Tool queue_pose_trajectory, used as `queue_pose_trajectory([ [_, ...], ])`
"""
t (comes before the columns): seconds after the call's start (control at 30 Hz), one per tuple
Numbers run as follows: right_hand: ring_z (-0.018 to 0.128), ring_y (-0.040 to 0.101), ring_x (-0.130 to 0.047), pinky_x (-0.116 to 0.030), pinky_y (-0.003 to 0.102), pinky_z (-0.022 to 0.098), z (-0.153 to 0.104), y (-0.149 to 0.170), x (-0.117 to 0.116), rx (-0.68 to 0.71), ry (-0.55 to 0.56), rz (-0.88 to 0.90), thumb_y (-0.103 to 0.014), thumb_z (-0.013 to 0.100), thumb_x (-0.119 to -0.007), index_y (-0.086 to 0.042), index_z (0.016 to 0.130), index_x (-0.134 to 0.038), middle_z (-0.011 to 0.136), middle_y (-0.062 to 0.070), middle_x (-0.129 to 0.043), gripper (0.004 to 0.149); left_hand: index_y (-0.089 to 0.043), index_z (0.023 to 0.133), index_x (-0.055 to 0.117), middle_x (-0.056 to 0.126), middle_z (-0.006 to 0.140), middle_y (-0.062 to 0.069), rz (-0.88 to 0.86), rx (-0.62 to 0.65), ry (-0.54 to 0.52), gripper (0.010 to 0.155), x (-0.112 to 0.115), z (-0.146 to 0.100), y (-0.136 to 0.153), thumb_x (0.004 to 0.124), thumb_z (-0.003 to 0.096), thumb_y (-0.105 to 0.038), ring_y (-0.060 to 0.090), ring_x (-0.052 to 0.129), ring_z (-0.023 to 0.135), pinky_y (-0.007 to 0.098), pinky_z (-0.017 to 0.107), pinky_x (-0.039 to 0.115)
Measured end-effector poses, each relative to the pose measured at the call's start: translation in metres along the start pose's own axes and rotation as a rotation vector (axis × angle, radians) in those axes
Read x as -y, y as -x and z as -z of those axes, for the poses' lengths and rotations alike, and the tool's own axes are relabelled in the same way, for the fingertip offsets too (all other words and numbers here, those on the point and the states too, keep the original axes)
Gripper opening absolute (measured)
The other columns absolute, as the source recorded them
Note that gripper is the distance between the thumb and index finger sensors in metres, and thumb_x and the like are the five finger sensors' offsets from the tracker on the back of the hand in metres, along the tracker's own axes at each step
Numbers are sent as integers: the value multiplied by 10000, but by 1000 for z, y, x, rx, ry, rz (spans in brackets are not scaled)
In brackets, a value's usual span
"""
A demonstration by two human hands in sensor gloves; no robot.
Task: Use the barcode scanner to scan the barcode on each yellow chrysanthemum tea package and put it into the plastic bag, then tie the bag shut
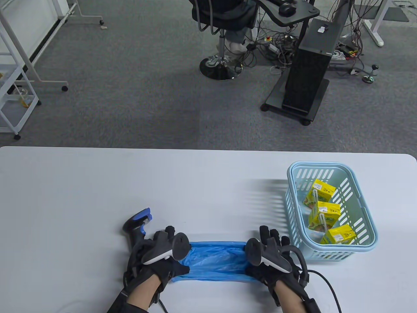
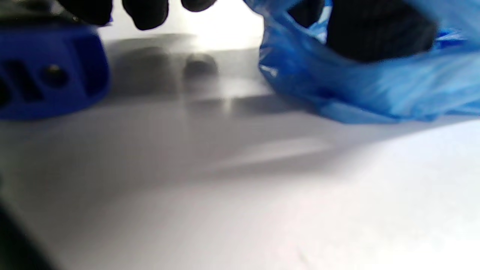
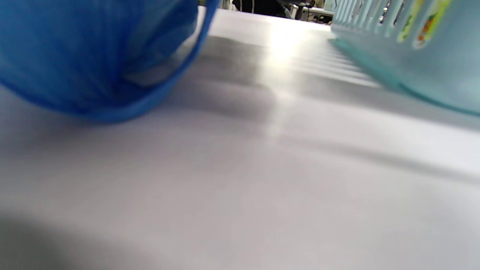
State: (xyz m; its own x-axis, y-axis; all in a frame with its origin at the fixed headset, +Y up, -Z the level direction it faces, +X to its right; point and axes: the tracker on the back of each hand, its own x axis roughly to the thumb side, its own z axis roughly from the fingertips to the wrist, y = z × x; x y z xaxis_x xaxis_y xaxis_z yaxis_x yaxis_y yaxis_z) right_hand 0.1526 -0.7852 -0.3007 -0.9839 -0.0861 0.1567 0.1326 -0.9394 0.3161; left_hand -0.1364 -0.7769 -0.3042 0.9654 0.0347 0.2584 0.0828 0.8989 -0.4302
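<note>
Both hands, left hand (image 1: 153, 260) and right hand (image 1: 273, 257), grip pinching the blue plastic bag (image 1: 215, 260) stretched flat on the surface, tea packages (image 1: 324, 212) unscanned in the basket (image 1: 365, 241), so yanking harder could tear that thin film.

table (image 1: 81, 195): white | scanner (image 1: 136, 225) | blue bag (image 1: 216, 260), apparently flat | basket (image 1: 294, 202)
</note>
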Motion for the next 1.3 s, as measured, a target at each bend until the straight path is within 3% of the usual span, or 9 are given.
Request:
queue_pose_trajectory([
  [0.17,1037,452,-225,-254,710,704,-2,-4,6,43,12,43,-537,302,-796,-324,1041,-574,1091,182,-94,800,-345,1096,640,299,1204,218,-15,105,-27,778,-6,-1,-12,865,400,-613,536,474,1085,717,679,519],
  [0.37,1051,435,-265,-260,714,708,-13,-17,31,114,150,96,-568,275,-798,-358,1031,-593,1112,151,-153,811,-379,1089,632,312,1208,202,-99,184,-161,772,-31,-15,-17,876,391,-601,530,449,1096,723,685,499],
  [0.67,1067,429,-303,-260,722,712,-40,-32,82,161,244,91,-605,271,-785,-365,1039,-604,1136,134,-211,825,-377,1146,495,288,1223,195,-130,142,-288,884,-70,-50,4,869,387,-633,546,409,1111,740,698,462],
  [0.87,1080,420,-320,-271,722,721,-50,-27,128,132,387,146,-643,276,-762,-350,1098,-443,1150,125,-222,930,-351,1173,373,254,1229,204,-154,83,-378,969,-87,-71,26,837,390,-684,584,313,1113,786,687,343],
  [1.03,1076,437,-340,-298,729,711,-41,-18,114,144,433,218,-672,280,-747,-323,1118,-395,1154,141,-245,974,-328,1181,351,241,1230,222,-215,2,-376,995,-85,-74,52,827,392,-703,603,263,1104,813,659,287],
  [1.1,1065,443,-304,-262,732,700,-39,-17,112,162,332,229,-658,278,-750,-312,1111,-369,1142,146,-213,979,-357,1178,286,208,1224,227,-245,-71,-360,1013,-79,-70,70,824,395,-708,618,215,1091,829,644,280],
  [1.2,1074,431,-318,-278,728,709,-46,-11,117,142,398,220,-667,280,-742,-314,1113,-372,1149,136,-227,978,-331,1160,255,207,1212,245,-292,-240,-350,1010,-63,-66,100,834,410,-681,633,252,1083,839,637,352],
  [1.3,1072,435,-322,-278,729,706,-49,-5,119,138,401,250,-663,287,-742,-299,1116,-382,1148,142,-230,975,-203,1159,236,269,1186,285,-362,-337,-314,1049,-44,-59,121,832,427,-660,637,374,1065,793,631,501],
])
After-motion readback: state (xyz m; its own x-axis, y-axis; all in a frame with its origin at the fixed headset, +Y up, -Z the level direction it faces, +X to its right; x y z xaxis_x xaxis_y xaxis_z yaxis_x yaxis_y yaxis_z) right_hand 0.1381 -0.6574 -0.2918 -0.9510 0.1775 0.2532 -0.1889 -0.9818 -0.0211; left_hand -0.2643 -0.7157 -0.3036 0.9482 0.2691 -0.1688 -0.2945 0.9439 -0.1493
